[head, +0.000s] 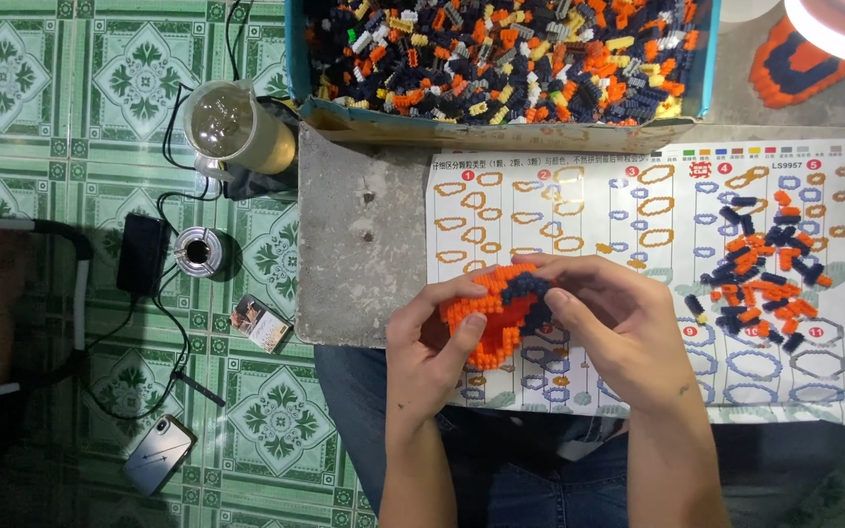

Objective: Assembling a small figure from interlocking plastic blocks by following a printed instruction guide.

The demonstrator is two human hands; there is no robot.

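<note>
Both my hands hold one small build of orange and dark blue tiny bricks (497, 305) above a printed instruction sheet (618, 210). My left hand (432, 347) grips its left and lower side, thumb across the front. My right hand (610, 318) covers its right side, fingers curled over the top edge. A loose pile of orange and dark blue bricks (765, 274) lies on the sheet to the right of my right hand.
A blue box (501, 59) full of mixed bricks sits at the back of the grey slab (359, 244). On the green tiled floor at left are a glass jug (237, 127), an ashtray (198, 251), a charger with cables (141, 254), a small pack (260, 323) and a phone (158, 454).
</note>
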